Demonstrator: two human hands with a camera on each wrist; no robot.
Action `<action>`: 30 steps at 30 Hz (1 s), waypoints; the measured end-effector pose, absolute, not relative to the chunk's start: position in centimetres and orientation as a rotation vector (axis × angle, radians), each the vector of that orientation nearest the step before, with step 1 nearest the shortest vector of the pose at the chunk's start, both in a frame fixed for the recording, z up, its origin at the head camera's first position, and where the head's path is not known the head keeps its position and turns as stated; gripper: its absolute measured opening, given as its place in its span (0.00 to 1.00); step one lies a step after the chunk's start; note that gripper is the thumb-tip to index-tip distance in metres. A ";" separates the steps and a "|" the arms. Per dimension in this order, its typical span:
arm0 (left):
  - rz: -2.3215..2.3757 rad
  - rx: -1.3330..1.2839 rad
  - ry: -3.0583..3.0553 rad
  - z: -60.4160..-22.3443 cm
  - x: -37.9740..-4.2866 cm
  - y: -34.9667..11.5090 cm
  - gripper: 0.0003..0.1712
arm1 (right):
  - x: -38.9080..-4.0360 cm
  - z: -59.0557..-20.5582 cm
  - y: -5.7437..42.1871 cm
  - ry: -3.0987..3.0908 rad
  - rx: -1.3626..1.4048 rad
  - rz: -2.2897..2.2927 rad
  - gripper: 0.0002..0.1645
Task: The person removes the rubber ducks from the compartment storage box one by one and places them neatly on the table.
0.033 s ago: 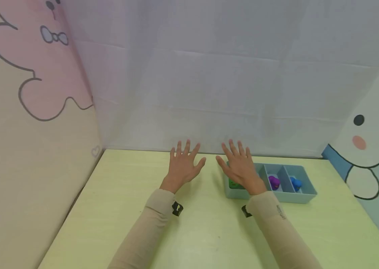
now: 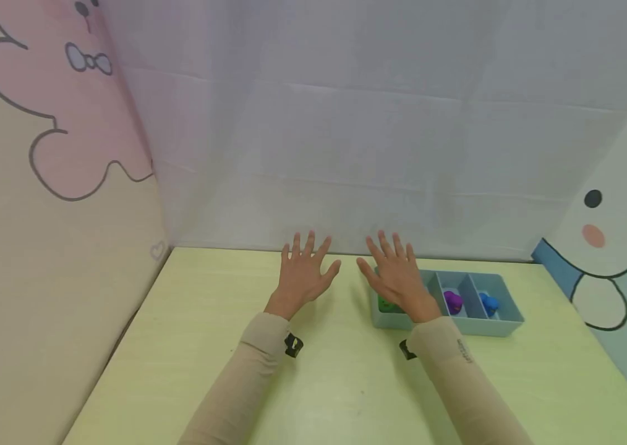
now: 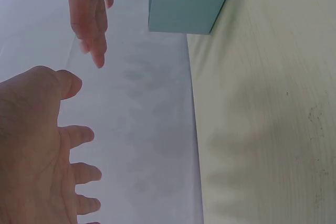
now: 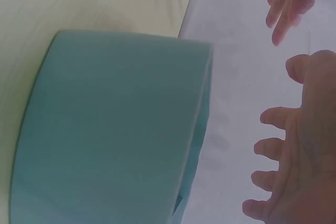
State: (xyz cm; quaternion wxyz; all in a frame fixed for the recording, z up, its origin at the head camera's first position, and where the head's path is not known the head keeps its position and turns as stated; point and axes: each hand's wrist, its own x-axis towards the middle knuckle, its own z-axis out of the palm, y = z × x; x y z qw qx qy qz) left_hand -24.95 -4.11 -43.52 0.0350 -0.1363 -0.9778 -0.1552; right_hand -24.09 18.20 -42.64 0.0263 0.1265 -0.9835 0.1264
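Left hand: raised over the table (image 2: 347, 395), palm down, fingers straight and spread, thumb out toward the other hand. I see it gripping nothing; its shadow falls on the tabletop below.
Right hand: raised likewise (image 2: 399, 281), fingers fanned, thumb pointing inward. Also gripping nothing. Seen from the head, it covers part of the box's left end; the right wrist view shows a gap between fingers and box.
Hands, relative: apart from each other, near the middle of the table's far side, thumbs facing across a gap.
Sleeves and bands: beige sleeves (image 2: 235, 386) on both forearms; a black band (image 2: 294, 345) shows at the left wrist, another at the right.
Box: pale blue-green (image 2: 466, 328), on the table right of centre, near the far edge, long side running left to right. Dividers split it; the full count is hidden behind the right hand.
Box contents: green thing (image 2: 386, 305) in the left part, partly covered by the hand; purple toy (image 2: 453, 303) in the compartment second from right; blue toy (image 2: 490, 304) in the rightmost one.
Back sheet: creased, greyish white (image 2: 313, 136), meeting the table's far edge.
Side walls: pink cartoon figure (image 2: 63, 93) at left; white cartoon face (image 2: 619, 210) at right.
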 end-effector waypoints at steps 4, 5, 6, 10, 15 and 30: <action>-0.502 -0.426 -3.006 -43.4 -24.9 -4.1 0.39 | -24.1 -42.7 18.4 -3.021 0.405 0.416 0.44; -0.505 -0.431 -3.007 -43.4 -24.8 -4.1 0.39 | -24.0 -42.7 18.6 -3.017 0.407 0.423 0.43; -0.514 -0.435 -3.006 -43.3 -24.8 -4.0 0.39 | -24.0 -42.6 18.8 -3.009 0.412 0.432 0.43; -0.524 -0.450 -3.004 -43.0 -24.6 -3.8 0.39 | -23.6 -42.2 19.9 -3.009 0.408 0.445 0.44; -0.539 -0.476 -3.000 -43.0 -24.5 -3.6 0.37 | -23.0 -41.7 21.7 -3.055 0.385 0.461 0.45; -0.592 -0.709 -2.804 -43.6 -23.9 -1.2 0.28 | -21.0 -42.0 30.0 -3.020 0.393 0.638 0.49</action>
